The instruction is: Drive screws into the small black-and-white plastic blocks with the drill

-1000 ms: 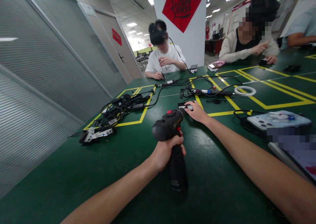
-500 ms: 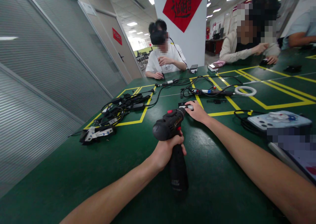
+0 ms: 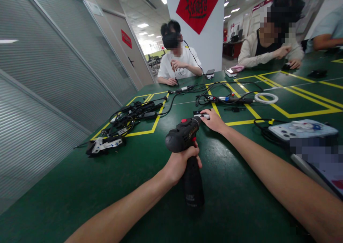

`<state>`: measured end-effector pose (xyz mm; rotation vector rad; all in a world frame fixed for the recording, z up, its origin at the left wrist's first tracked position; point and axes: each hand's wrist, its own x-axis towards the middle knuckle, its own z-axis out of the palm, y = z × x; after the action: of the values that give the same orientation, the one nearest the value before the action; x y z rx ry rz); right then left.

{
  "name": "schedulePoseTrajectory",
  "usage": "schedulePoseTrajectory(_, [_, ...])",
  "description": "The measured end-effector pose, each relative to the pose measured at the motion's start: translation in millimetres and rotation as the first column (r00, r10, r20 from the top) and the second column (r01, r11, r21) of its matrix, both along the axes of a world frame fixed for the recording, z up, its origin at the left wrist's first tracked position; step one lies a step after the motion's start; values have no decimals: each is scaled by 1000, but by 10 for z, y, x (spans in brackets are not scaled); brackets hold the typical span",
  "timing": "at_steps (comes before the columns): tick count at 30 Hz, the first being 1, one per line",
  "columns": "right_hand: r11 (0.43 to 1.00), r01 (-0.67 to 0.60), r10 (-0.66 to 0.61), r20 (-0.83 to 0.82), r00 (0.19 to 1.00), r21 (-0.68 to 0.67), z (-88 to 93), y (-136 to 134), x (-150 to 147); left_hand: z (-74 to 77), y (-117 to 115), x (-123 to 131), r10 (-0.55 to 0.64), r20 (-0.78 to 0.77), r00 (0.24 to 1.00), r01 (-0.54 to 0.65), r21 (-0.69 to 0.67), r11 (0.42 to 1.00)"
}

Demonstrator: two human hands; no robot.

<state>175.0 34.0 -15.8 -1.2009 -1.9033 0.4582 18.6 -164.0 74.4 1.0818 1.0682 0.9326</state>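
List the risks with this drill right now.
1. The right hand is at the tip of the drill while the left hand grips its handle: if it spins, fingers might get caught.
2. Loose cables lie just beyond the tip and could snag.

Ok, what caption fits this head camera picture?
Left hand grips a black power drill; right hand touches its silver tip, over a green table.

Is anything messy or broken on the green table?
Nothing looks broken or spilled. The black cables lie in a tangled heap across the yellow line, left of the drill in the left hand.
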Motion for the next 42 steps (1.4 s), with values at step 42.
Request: schedulePoseTrajectory(42, [1000, -3, 3, 5, 1000, 4, 4, -4, -1, -36, 10, -1, 14, 18, 1000, -14, 1, 1000])
